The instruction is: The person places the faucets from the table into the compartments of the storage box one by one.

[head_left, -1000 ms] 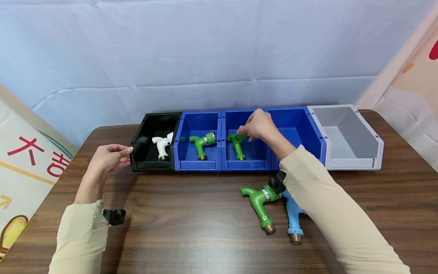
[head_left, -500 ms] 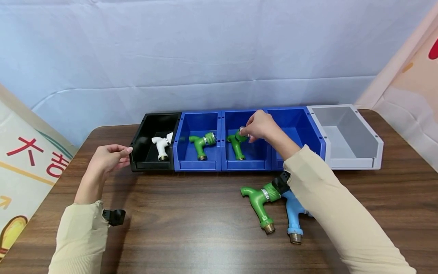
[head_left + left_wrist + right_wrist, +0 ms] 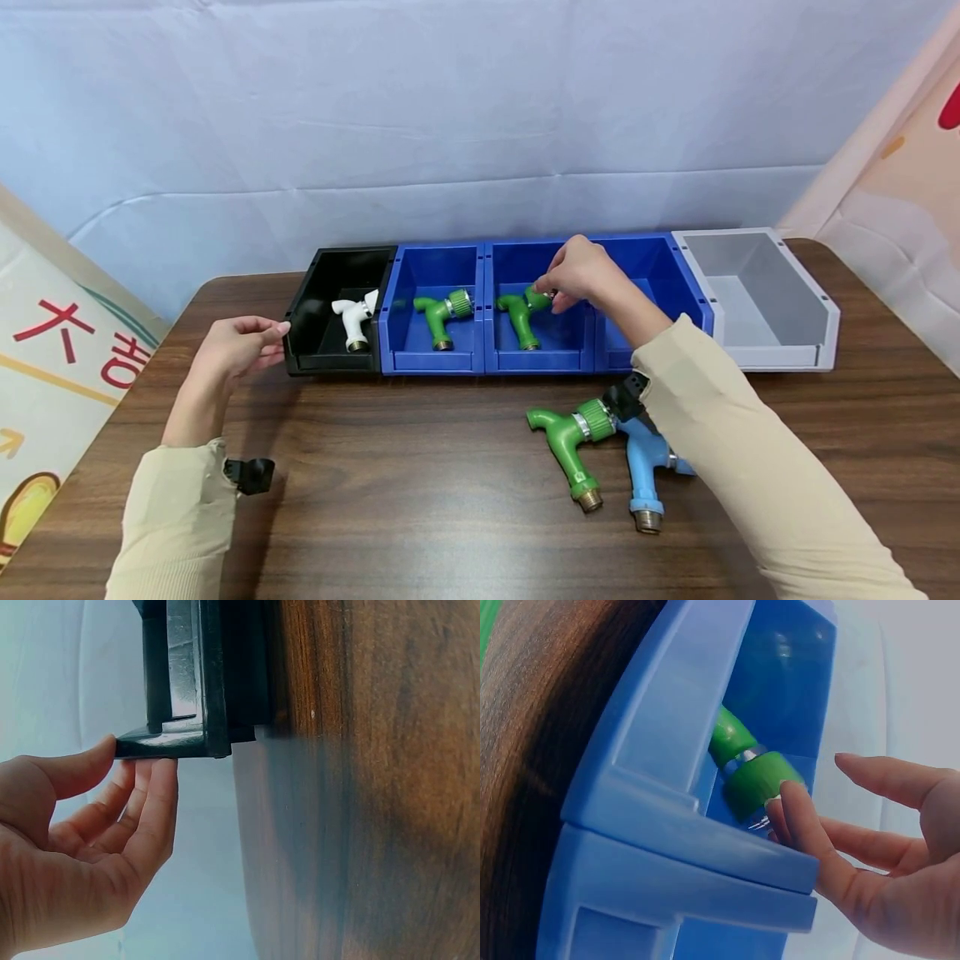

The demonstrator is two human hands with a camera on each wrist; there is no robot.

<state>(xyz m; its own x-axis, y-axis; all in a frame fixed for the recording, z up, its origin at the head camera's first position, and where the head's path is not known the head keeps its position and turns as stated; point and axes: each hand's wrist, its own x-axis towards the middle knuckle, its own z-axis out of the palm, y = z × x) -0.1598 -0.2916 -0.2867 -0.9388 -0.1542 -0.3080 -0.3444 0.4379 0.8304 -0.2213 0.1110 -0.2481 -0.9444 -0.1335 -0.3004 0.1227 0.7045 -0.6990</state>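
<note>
Thumb and fingers of your left hand (image 3: 236, 344) pinch the outer edge of the open-topped black plastic bin (image 3: 333, 363) at ten o'clock, probably to steady it. At twelve, your right hand (image 3: 583, 271) has its thumb spread wide, fingertips touching the green, ribbed-knob tap (image 3: 519, 318), which sits inside a rectangular blue plastic bin (image 3: 540, 362). That bin's three-o'clock wall passes close under your hand; freer room lies above the rim and over the low six-o'clock lip.

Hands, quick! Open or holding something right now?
Left hand: closed, pinching the black bin's edge.
Right hand: open, touching the green tap in the middle bin.
</note>
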